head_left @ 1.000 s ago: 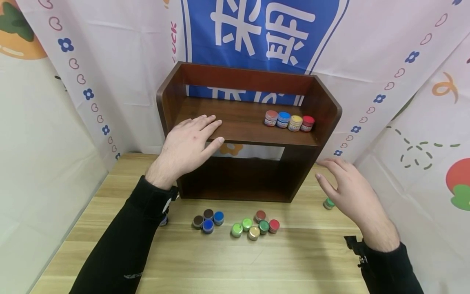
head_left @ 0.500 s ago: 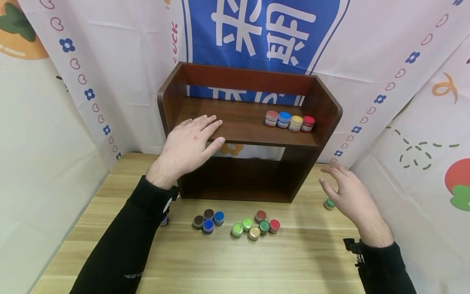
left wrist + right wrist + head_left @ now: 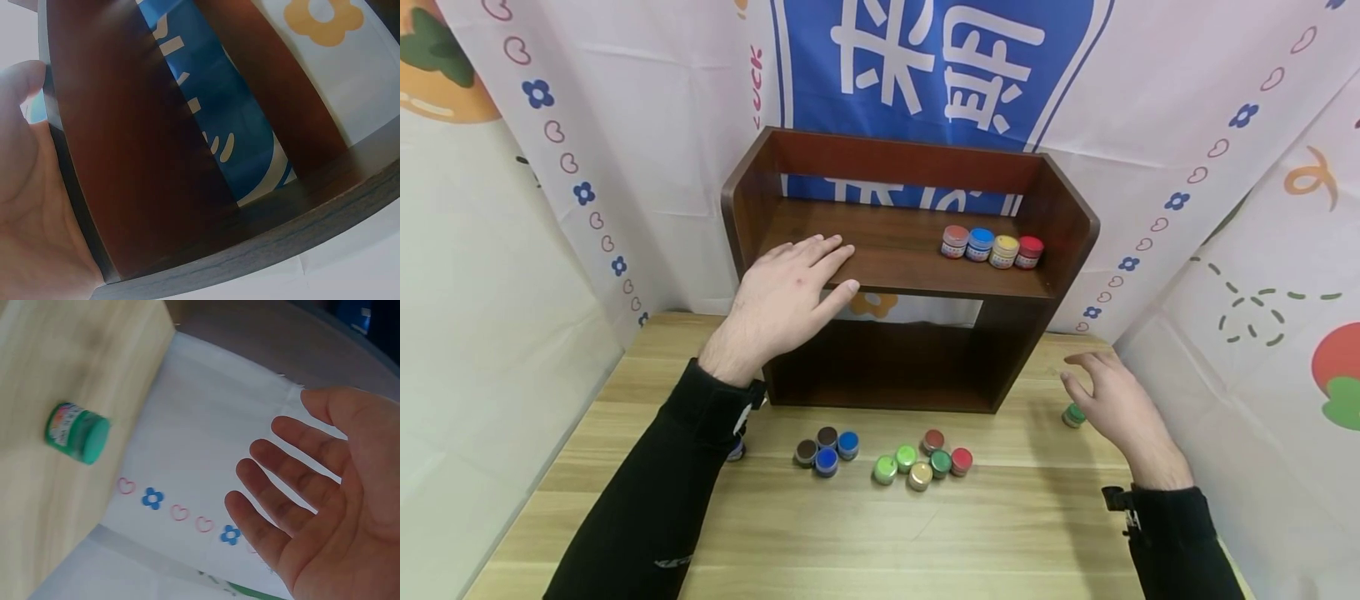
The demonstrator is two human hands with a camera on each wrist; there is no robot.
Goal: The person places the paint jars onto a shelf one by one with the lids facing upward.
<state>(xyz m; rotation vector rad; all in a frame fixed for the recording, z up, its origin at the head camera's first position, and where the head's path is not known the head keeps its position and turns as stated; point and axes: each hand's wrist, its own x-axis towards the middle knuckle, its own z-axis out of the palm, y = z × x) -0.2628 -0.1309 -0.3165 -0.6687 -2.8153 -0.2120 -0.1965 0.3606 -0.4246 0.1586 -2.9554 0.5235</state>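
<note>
My left hand rests flat on the left part of the upper board of a dark brown wooden shelf, fingers straight and thumb out to the side. In the left wrist view the palm lies along the board's front edge. My right hand hovers over the table's right side, holding nothing, its fingers apart and slightly bent. Just left of it a small green paint jar stands on the table; the right wrist view shows the green jar apart from the fingers.
On the upper board's right stand a brownish-red jar, a blue jar, a yellow jar and a red jar. Two clusters of jars, one with a dark blue jar, one with a gold jar, lie before the shelf. Cloth walls surround the table.
My right hand has drawn back to the right and slightly down, away from the shelf's right side. The left hand and the jars have stayed in place.
</note>
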